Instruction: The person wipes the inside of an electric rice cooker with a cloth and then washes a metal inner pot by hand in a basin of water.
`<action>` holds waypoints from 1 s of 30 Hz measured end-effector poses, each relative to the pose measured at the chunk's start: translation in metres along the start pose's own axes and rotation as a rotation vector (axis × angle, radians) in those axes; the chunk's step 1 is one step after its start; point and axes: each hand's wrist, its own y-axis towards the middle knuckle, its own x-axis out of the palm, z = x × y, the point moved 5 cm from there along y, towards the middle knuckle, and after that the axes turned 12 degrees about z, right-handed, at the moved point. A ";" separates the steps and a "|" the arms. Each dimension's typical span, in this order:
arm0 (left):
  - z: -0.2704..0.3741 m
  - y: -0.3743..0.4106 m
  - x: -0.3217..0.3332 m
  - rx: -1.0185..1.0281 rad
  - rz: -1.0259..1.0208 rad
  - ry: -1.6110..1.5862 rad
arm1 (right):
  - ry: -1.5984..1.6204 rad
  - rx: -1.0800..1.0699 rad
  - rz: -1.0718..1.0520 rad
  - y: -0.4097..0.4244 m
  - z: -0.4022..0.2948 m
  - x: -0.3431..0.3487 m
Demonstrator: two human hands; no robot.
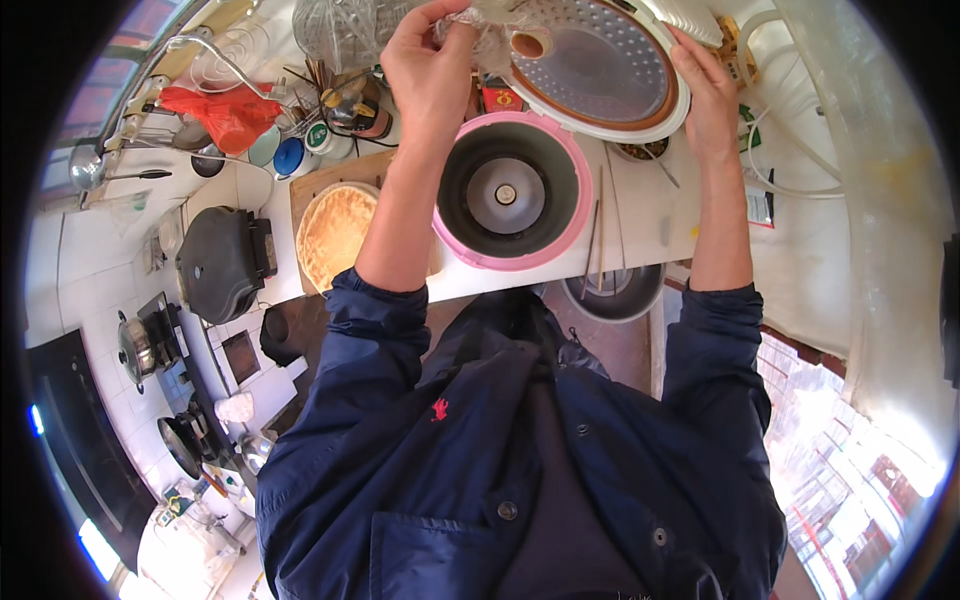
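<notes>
A pink-rimmed rice cooker point(512, 191) stands on the counter in front of me. Its inner pot is out, so the heating plate point(506, 196) shows at the bottom. The raised lid point(600, 67) has a dimpled metal inner plate with a brown ring. My right hand point(705, 90) rests its fingers on the lid's right edge. At the lid's left side, my left hand point(435, 64) pinches a crumpled, translucent piece of plastic or cloth point(480, 45). A small brown round part point(529, 44) shows beside that material; what it belongs to is unclear.
Left of the cooker, round flatbreads point(337, 229) lie on a wooden board point(306, 196). Farther left is a black electric griddle point(221, 262). Jars point(289, 157) and a red plastic bag point(225, 112) stand behind. Chopsticks point(600, 225) cross the counter edge above a metal pot point(622, 300).
</notes>
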 end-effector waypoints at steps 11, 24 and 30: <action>-0.008 -0.075 -0.058 0.160 -0.340 0.562 | -0.235 -0.235 0.252 -0.048 -0.013 -0.028; -0.019 -0.137 -0.042 -0.259 -0.513 0.320 | -0.235 0.378 -0.162 -0.180 0.086 0.089; -0.069 -0.136 -0.150 -0.293 -0.143 0.677 | -0.667 0.161 0.041 -0.146 0.119 0.086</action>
